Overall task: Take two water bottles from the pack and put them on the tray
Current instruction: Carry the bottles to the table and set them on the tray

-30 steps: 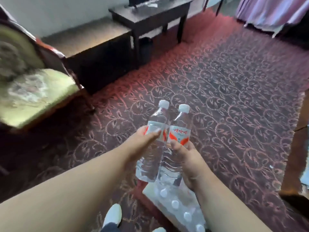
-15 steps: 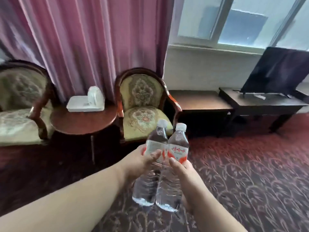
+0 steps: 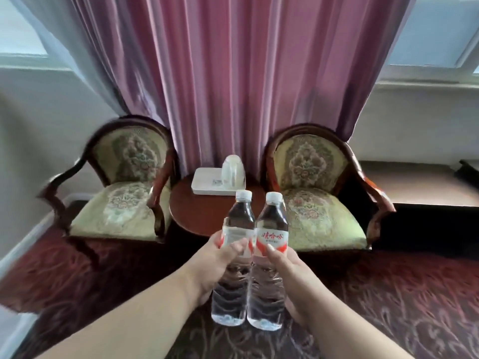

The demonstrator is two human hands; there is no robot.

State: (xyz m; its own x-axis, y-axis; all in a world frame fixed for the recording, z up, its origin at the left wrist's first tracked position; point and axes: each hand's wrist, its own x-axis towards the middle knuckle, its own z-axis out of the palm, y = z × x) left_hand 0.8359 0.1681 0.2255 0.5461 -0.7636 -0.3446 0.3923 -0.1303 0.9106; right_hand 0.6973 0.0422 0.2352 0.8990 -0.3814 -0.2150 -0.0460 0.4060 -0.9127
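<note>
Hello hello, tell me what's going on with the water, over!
Left hand holds one bottle, right hand the other bottle. Tray ahead on round table, kettle on it. Path clear.

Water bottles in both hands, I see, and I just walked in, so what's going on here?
A person holds two water bottles upright, side by side: one bottle in the left hand, the other bottle in the right hand. Ahead, a white tray sits on a round wooden table between two armchairs. Neither bottle is on the tray yet.
</note>
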